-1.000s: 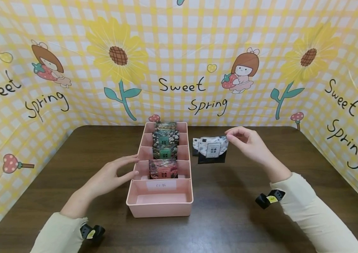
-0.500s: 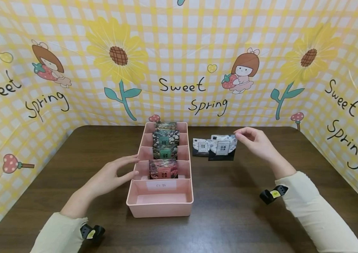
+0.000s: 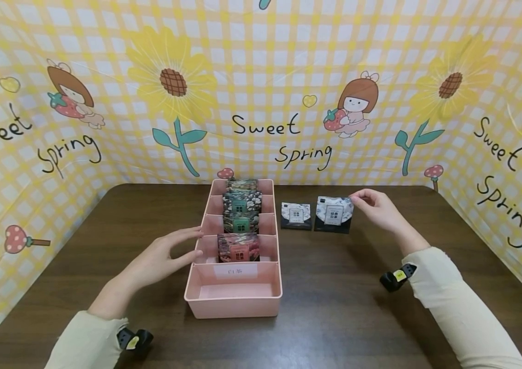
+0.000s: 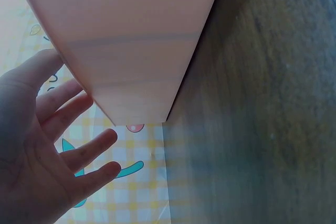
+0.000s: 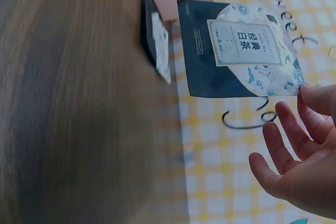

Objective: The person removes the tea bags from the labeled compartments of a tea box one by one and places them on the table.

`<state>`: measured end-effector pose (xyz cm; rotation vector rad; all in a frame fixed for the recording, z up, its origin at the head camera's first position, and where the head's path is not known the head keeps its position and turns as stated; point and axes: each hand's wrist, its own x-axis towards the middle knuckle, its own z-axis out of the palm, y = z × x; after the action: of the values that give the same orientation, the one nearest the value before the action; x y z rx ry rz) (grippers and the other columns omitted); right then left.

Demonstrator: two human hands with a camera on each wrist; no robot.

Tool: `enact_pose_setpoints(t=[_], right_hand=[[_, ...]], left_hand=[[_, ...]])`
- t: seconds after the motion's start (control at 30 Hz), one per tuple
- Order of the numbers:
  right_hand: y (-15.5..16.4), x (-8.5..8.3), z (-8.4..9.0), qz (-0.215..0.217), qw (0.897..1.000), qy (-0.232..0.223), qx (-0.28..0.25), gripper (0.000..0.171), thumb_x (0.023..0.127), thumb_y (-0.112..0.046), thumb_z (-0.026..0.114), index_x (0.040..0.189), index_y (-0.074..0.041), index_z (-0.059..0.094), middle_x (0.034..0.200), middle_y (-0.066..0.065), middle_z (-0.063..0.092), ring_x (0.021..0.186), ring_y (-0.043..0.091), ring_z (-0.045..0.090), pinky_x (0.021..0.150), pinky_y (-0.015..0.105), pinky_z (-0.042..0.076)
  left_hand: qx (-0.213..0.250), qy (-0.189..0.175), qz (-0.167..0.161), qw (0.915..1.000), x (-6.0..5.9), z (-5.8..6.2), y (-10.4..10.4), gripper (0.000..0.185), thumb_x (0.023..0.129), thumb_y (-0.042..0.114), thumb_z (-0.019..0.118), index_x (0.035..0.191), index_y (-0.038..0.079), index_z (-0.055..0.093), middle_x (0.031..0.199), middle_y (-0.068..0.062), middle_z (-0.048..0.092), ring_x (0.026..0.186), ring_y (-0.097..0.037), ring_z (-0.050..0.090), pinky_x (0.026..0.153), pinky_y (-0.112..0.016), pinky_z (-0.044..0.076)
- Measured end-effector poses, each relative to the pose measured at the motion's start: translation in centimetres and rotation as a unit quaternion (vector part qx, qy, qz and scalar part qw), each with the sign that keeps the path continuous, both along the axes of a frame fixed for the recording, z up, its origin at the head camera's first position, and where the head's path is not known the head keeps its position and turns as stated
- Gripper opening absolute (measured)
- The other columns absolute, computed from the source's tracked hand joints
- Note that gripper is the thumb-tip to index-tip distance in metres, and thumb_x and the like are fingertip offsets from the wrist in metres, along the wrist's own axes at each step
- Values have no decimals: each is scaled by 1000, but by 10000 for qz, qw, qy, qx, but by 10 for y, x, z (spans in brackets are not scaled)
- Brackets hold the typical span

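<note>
Pink plastic box (image 3: 234, 308), set lengthwise on the dark wooden table (image 3: 343, 312) and split by dividers into five compartments. In the back four, from far to near: patterned packets (image 3: 242, 183), partly hidden; dark floral packets (image 3: 241, 204); green-labelled packets (image 3: 241, 224); red packets (image 3: 238, 249). On the divider behind the front compartment (image 3: 237, 291), a white label (image 3: 235, 270) with dark characters. Just right of the box, a white-and-black sachet (image 3: 295, 215), upright on the table. Beside that, across a narrow gap, a matching held sachet (image 3: 333, 214), printed face toward the head camera. At its upper right corner, the right hand (image 3: 378, 210), grip closed to a pinch of thumb and finger on the corner, other fingers loosely curved and apart from it. Contact of its bottom edge with the table, not possible to tell. At the left rim of the box, the left hand (image 3: 161, 257), grip spread wide, thumb and some fingertips touching the rim without clasping it. Behind everything, yellow-and-white checked cloth (image 3: 261, 61) with sunflowers and "Sweet Spring" lettering.
</note>
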<state>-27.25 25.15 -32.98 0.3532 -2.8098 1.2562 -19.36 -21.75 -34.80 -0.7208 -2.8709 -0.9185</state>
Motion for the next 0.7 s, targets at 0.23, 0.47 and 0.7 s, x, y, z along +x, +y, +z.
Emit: enact_pose_setpoints(t=[0.23, 0.47, 0.7], right_hand=[[10, -9, -12, -174, 9998, -79, 54, 38, 100, -27, 43, 113, 7, 55, 113, 25, 58, 94, 13, 52, 81, 23, 41], [13, -18, -21, -294, 9994, -115, 157, 37, 100, -25, 43, 114, 8, 54, 114, 26, 58, 96, 17, 51, 81, 26, 42], [14, -29, -27, -383, 9987, -306, 166, 38, 100, -24, 41, 116, 9, 52, 119, 28, 54, 107, 31, 50, 87, 37, 43]], left_hand=[[-12, 0, 13, 10000, 0, 0, 0, 47, 90, 32, 61, 131, 11, 53, 138, -14, 51, 128, -35, 47, 102, -55, 39], [4, -17, 31, 10000, 0, 0, 0, 47, 90, 32, 61, 132, 11, 53, 138, -15, 51, 128, -36, 47, 102, -56, 39], [-3, 20, 21, 10000, 0, -1, 0, 47, 90, 31, 61, 131, 10, 53, 138, -15, 51, 128, -36, 47, 102, -56, 39]])
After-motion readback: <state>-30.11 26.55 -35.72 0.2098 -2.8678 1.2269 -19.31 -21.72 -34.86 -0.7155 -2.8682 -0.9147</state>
